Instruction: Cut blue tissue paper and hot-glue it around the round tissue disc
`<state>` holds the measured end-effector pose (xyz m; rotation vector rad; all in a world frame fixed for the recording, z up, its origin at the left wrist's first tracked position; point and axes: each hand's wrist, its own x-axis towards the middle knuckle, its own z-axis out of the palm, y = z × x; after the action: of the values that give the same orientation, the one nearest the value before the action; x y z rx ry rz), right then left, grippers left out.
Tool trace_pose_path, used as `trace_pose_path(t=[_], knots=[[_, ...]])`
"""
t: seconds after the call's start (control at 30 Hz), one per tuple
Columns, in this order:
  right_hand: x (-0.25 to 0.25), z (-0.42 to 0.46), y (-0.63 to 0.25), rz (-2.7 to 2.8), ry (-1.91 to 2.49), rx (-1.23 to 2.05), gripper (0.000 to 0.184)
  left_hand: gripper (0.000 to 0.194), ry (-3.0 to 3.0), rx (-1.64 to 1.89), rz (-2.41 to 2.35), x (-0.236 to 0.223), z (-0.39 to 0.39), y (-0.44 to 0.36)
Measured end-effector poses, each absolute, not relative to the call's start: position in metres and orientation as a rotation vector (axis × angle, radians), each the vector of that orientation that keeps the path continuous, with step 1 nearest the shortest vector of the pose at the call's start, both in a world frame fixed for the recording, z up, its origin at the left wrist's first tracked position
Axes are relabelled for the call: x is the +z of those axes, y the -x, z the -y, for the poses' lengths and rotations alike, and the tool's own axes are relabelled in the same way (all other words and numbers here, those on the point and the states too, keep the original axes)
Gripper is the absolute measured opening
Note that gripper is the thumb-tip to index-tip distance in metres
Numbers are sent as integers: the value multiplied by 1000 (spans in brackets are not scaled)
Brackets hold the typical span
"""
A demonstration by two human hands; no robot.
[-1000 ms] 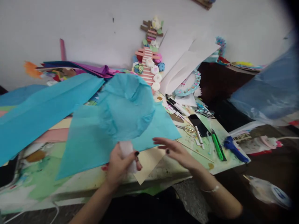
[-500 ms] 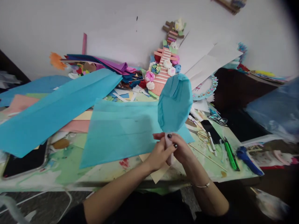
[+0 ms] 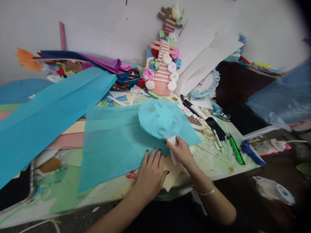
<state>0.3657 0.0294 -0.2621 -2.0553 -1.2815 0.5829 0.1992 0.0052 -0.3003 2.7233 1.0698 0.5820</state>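
Observation:
My right hand (image 3: 181,151) grips the pale handle of a round paddle shape covered in turquoise paper (image 3: 156,118), like a hand fan. The fan is tilted low over a large turquoise paper sheet (image 3: 109,149); whether it touches the sheet I cannot tell. Flat on the sheet's near edge lies my left hand (image 3: 152,173), fingers stretched out and holding nothing. A cream piece of paper (image 3: 171,174) sticks out under the hands at the table's front edge.
A long folded blue paper (image 3: 55,103) lies at the left, near a phone (image 3: 18,186). On the right are scissors (image 3: 208,133), a green cutter (image 3: 235,150) and a dark blue tool (image 3: 252,153). A flower-decorated pink guitar model (image 3: 161,71) leans on the wall.
The fan has gone from upright to tilted down over the turquoise sheet. My left hand has let go of its handle and come down flat on the sheet. The view has shifted.

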Motion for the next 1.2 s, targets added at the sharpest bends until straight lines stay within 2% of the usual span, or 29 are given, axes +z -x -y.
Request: trace_pose_path(t=[0.2, 0.33, 0.37, 0.43, 0.5, 0.6, 0.67, 0.8, 0.93, 1.2], knots=[[-269, -21, -360, 1347, 2158, 481, 36, 35, -2632, 490, -724, -291, -6, -182], [-270, -18, -359, 1349, 2155, 450, 37, 15, -2486, 249, -367, -249, -26, -156], [-270, -17, -360, 1348, 2151, 451, 38, 16, -2415, 178, -378, -232, -36, -147], [-265, -17, -362, 1343, 2139, 455, 39, 25, -2329, 325, -595, -192, -63, -132], [-256, -20, -365, 1315, 2125, 436, 41, 33, -2259, 621, -961, -155, -102, -122], [-241, -28, -368, 1241, 2104, 355, 44, 24, -2228, 1040, -1459, -130, -183, -123], [-236, -36, -367, 1212, 2089, 326, 44, 20, -2239, 967, -1441, -143, -242, -135], [-243, -42, -357, 1221, 2083, 395, 41, 35, -2252, 736, -1177, -207, -321, -169], [-258, -32, -345, 1240, 2108, 497, 35, 31, -2289, 570, -991, -256, -348, -190], [-277, -24, -337, 1300, 2196, 373, 34, 21, -2439, 459, -762, -286, -372, -211]])
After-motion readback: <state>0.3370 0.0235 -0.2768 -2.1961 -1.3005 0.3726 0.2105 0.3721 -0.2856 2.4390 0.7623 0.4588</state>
